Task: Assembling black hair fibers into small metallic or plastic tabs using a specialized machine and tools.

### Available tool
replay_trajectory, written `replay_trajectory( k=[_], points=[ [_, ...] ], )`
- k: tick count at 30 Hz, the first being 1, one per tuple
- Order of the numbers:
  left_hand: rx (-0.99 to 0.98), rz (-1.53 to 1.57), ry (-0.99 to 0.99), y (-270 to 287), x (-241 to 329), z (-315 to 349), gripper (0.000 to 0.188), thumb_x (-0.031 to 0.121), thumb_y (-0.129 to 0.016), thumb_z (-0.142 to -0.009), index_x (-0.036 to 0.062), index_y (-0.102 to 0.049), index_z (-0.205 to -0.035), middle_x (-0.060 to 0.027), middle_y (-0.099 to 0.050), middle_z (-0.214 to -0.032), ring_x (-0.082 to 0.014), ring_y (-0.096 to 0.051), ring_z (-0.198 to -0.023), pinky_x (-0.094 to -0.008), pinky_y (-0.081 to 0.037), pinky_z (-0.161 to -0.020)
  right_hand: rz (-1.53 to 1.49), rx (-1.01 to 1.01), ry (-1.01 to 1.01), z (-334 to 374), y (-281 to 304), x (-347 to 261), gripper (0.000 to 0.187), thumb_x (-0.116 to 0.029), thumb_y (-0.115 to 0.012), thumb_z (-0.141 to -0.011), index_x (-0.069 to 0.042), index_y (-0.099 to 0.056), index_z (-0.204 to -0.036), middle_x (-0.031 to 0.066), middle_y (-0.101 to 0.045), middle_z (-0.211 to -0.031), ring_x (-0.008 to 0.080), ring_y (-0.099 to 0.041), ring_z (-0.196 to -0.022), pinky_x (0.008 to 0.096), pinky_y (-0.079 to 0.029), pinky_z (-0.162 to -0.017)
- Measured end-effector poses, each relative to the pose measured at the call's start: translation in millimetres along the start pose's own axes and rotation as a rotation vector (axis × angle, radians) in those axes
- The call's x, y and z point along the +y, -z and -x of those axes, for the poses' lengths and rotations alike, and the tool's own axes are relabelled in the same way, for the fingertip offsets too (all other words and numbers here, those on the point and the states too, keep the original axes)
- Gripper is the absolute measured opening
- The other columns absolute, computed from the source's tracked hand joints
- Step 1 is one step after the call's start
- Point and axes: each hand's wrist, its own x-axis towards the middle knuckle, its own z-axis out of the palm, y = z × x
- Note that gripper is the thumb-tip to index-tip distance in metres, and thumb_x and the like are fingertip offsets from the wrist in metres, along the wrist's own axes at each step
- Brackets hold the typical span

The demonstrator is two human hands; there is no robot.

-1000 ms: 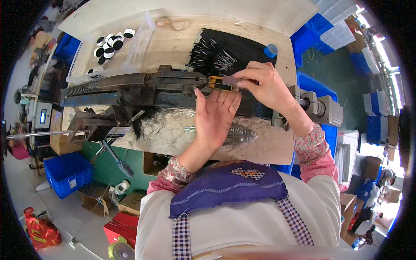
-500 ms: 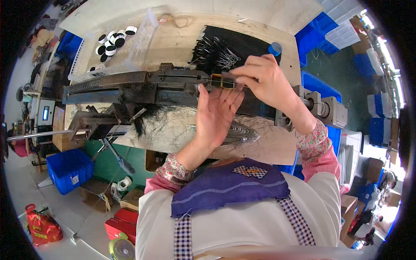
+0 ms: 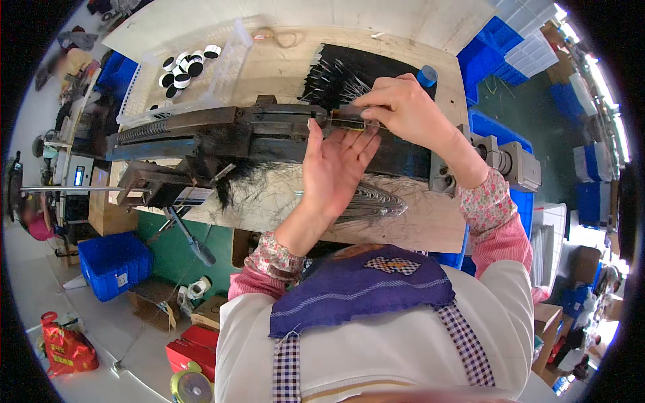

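My left hand (image 3: 334, 171) is held palm up with its fingers stretched out, under the end of a dark metal machine (image 3: 279, 134). Its fingertips reach beneath a small dark rectangular piece with a yellow edge (image 3: 348, 123). From the other side comes my right hand (image 3: 406, 111), thumb and fingers pinched together at the right end of that piece; what lies between them is too small to make out. Just behind the hands, twisted-wire brushes with black bristles (image 3: 339, 84) lie on a black sheet (image 3: 376, 65). In front of the machine is a bundle of bent wires (image 3: 373, 205).
A white plastic basket (image 3: 232, 64) with several black-and-white rolls stands at the back left. A blue cap-like cylinder (image 3: 426, 76) sits at the back right. A motor (image 3: 517, 166) juts out on the right. Loose black bristles (image 3: 252, 180) litter the wooden table.
The dark piece between my hands now lies flatter, with less of its yellow edge showing. My right hand has shifted slightly up and left, still pinched. My left hand stays palm up.
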Motion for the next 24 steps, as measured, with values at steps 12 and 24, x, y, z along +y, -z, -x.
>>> replay_trajectory(
  k=[12, 24],
  points=[
    [0.009, 0.010, -0.082, 4.9, -3.6, 6.8, 0.071, 0.057, -0.034, -0.096, -0.0052, -0.035, -0.132, -0.0168, -0.043, -0.134, -0.0273, -0.038, -0.129, -0.0394, -0.026, -0.113, -0.076, 0.001, -0.036, -1.3, -4.8, 4.6, 0.018, -0.015, -0.067, -0.075, -0.008, -0.072, -0.092, 0.0126, -0.065, -0.079, 0.0295, -0.063, -0.076, 0.0377, -0.050, -0.071],
    [0.002, -0.023, -0.037, 1.5, 0.4, 7.1, 0.072, 0.057, -0.035, -0.096, -0.0042, -0.034, -0.133, -0.0158, -0.042, -0.135, -0.0271, -0.038, -0.130, -0.0393, -0.027, -0.112, 0.028, -0.037, 0.032, -2.4, 2.0, 3.5, 0.018, -0.016, -0.067, -0.077, -0.006, -0.070, -0.092, 0.0113, -0.065, -0.082, 0.0290, -0.063, -0.077, 0.0386, -0.048, -0.072]
  ],
)
